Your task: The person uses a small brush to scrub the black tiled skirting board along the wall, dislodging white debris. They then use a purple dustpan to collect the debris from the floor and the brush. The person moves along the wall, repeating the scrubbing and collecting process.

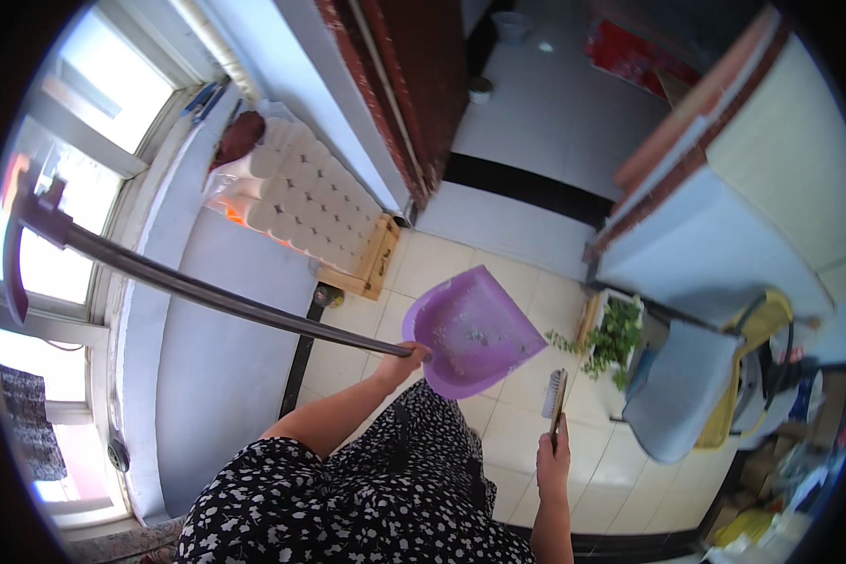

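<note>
A purple long-handled dustpan (508, 352) is held up in front of me, with pale greyish bits stuck to its inside. My left hand (402, 365) is closed round the metal pole (216, 291) just by the pan. That pole runs up to the left and ends in a purple grip near the windows. In my right hand (554, 461) is a scrub brush (556, 395), its handle gripped and its pale bristles facing left toward the dustpan. Brush and pan are apart.
A potted green plant (615, 340) stands on the tiled floor to the right, beside a grey-and-yellow chair (681, 385). Wrapped toilet rolls (315, 197) sit on a wooden crate (376, 258) at the left wall. Beyond is a doorway with a brown door (423, 75). Clutter lines the lower right.
</note>
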Tool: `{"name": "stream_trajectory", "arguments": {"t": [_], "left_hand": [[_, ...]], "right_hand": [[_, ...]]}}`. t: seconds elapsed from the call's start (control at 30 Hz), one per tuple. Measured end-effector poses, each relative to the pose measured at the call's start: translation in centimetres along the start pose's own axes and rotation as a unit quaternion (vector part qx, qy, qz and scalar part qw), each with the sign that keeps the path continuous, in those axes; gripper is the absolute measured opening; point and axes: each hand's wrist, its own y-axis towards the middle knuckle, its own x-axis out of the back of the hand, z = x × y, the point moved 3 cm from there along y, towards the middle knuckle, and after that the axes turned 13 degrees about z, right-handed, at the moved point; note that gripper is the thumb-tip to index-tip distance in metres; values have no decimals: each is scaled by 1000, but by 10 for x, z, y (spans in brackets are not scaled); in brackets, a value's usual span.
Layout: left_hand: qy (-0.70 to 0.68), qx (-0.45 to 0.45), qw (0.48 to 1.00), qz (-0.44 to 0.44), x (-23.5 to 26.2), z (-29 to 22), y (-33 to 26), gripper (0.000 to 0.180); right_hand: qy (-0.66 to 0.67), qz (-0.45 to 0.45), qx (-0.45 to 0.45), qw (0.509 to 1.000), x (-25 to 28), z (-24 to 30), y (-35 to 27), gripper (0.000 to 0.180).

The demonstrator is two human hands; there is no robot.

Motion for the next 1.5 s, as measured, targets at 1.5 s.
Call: {"name": "stream_trajectory", "arguments": {"t": [1.5], "left_hand": [[43,-12,968,-248,18,-292,157,45]], "right_hand": [[-142,464,346,803,-181,478,254,51]]}}
